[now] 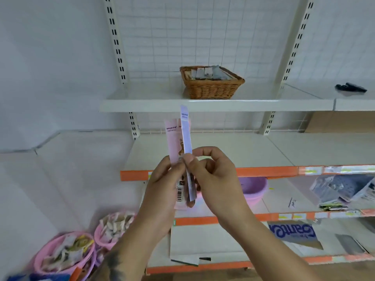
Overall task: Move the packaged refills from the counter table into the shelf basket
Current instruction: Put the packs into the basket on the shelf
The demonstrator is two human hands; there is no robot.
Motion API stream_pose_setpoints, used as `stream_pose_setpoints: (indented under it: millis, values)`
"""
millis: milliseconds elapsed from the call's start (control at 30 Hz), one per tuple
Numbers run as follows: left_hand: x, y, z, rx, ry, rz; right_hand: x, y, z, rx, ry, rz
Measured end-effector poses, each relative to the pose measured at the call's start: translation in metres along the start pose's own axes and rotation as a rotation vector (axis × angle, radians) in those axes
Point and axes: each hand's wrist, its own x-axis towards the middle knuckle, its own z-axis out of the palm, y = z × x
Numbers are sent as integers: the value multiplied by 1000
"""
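A brown wicker basket [212,89] stands on the upper white shelf [154,105], with several packaged refills inside it. In front of the shelves, my left hand [162,185] grips a pink refill packet [172,138] held upright, its barcode showing at the bottom. My right hand [211,175] pinches a narrow white-lilac refill packet [186,134] edge-on, right beside the pink one. Both packets sit well below the basket. The counter table is not in view.
Two pink bowls [65,252] full of small sachets sit at the lower left. A lilac bowl [253,189] stands on a lower shelf behind my hands. Grey packets [341,189] lie at the right. A black object [351,87] rests on the upper right shelf.
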Motion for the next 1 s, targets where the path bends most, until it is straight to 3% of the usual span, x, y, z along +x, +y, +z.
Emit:
stream_pose_setpoints:
  millis: [133, 333, 433, 633, 767, 900, 1000]
  values:
    - [55, 23, 27, 74, 44, 103, 60, -21, -19, -47, -51, -148]
    - [121, 63, 90, 94, -13, 333, 138, -71, -61, -142, -193, -421]
    - [151, 78, 116, 125, -34, 398, 171, -93, -82, -155, -202, -472]
    - [211, 105, 132, 86, 61, 260, 282, -117, -109, -229, 83, -421]
    - [237, 115, 126, 22, 105, 134, 354, -106, -115, -621, 54, -315]
    - [253, 120, 117, -10, 109, 61, 375, -93, -105, -1021, -7, -170]
    - [259, 123, 111, 0, 75, 10, 373, -90, -99, -1191, 66, -202]
